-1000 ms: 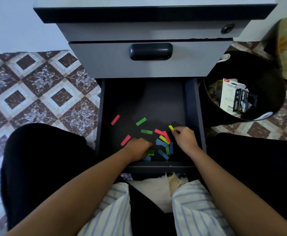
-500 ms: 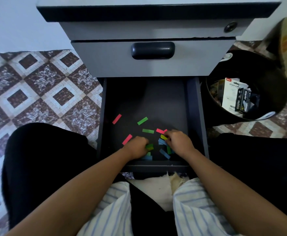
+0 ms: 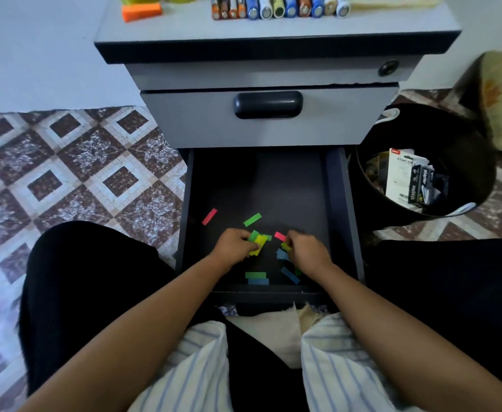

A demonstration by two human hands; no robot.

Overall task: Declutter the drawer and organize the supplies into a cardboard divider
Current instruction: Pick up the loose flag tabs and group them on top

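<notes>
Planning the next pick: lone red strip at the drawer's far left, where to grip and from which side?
Pinch the nearer short end of the red strip, coming from above. It lies flat on the drawer floor, tilted, apart from the other strips, so both ends are free; being thin, its edge likely needs lifting first.

Neon paper strips [image 3: 252, 219], black drawer [image 3: 288, 185]

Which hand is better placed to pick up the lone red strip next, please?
Left, probably. The left hand lies nearer the red strip, on its side of the drawer, though it holds a bunch of strips; the right hand would have to cross over.
</notes>
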